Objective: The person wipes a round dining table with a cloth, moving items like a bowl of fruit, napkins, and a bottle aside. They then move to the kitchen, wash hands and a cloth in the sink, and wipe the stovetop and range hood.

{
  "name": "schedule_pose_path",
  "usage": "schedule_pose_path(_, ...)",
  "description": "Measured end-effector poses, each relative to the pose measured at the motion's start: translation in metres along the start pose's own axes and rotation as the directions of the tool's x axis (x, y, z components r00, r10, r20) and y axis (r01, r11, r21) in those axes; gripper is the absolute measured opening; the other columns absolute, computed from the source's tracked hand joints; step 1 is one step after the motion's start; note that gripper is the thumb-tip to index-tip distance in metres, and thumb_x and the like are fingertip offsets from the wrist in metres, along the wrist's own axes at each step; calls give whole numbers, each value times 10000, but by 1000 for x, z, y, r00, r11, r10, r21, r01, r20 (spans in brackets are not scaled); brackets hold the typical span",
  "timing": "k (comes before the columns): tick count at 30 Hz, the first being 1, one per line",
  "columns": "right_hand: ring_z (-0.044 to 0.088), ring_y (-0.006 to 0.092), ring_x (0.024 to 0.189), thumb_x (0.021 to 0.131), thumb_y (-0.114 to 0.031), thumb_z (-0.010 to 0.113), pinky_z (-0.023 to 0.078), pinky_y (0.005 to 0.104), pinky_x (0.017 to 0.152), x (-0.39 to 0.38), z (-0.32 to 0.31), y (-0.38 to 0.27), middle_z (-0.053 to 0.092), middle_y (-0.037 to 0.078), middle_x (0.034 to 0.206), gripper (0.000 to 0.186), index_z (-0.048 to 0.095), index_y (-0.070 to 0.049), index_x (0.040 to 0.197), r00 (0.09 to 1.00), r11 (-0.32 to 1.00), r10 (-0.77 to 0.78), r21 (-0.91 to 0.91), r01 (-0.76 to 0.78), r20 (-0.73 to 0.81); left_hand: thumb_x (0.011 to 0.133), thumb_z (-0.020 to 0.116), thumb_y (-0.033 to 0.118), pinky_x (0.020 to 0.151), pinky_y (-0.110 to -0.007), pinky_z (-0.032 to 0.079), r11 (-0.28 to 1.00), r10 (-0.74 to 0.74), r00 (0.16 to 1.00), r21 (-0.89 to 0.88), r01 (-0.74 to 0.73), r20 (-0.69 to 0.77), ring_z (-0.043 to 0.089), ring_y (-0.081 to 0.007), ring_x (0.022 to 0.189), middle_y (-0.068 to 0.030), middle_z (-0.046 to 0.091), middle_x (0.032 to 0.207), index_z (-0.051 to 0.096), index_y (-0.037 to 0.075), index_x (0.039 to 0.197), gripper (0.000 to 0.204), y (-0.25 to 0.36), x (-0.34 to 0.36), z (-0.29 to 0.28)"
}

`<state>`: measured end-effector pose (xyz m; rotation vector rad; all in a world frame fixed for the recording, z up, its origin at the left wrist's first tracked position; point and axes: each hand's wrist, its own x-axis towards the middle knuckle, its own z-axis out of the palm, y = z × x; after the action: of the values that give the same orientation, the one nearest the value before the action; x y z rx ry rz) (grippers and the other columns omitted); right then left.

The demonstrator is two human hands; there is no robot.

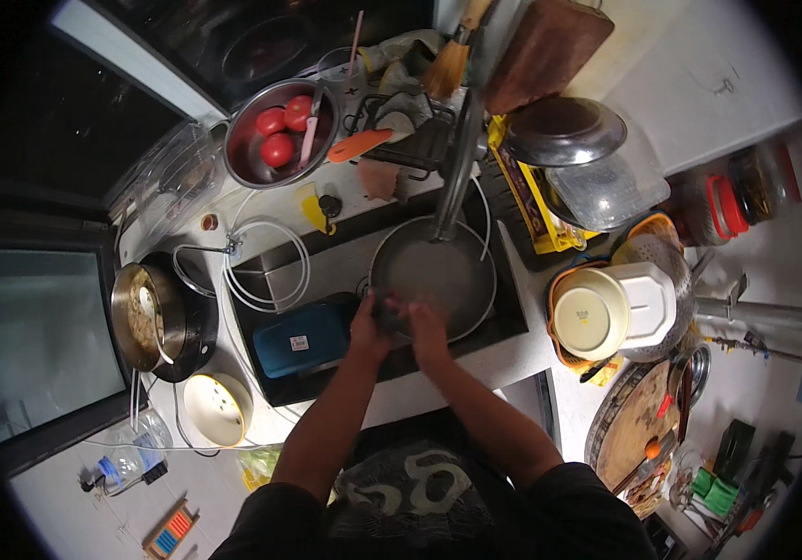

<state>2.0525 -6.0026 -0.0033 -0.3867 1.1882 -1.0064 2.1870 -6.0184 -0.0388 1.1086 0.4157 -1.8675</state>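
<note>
A round grey pan (438,266) sits in the dark sink (513,322), its long handle (458,159) pointing away from me. Both my hands meet at the pan's near rim. My left hand (368,329) is closed around a small dark pad (386,315) at the rim. Just to its right, my right hand (427,331) rests on the rim with fingers pointing into the pan. It is blurred, and its grip is unclear.
A blue rectangular container (300,338) lies in the sink's left part, beside a coiled white hose (265,266). A steel bowl of tomatoes (279,135) stands behind it. At left are a pot of food (144,317) and a white bowl (219,408). Stacked bowls (606,308) and a round wooden board (639,429) sit right.
</note>
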Motion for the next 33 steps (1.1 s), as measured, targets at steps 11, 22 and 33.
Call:
schedule_pose_path(11,450,362,1384,1057,-233,460,336,404,1151,22,16,68,471,223,1497,470,455,23,1450,946,638,-284,-705,310,159,1079,395,327,1155,-384,342,886,267,962,379,-268,55,449,-291,1381,-112,471,1508,380,116,1533,500,-28,24,-19)
schedule_pose_path(22,382,422,1409,1071,-201,327,270,480,1194,74,-15,81,398,282,1518,491,366,55,1489,965,593,-219,-766,247,142,1057,469,329,1113,-361,384,694,291,953,668,-268,80,517,-283,1287,-102,523,1438,455,95,1456,463,-40,26,-30)
schedule_pose_path(33,339,380,1447,1006,-128,435,248,447,1212,74,-39,77,429,235,1492,402,503,-32,1391,981,470,-15,-865,177,193,1032,491,312,1023,-385,459,533,261,945,846,31,-199,581,-283,1211,-120,614,1332,589,102,1328,376,-28,30,11)
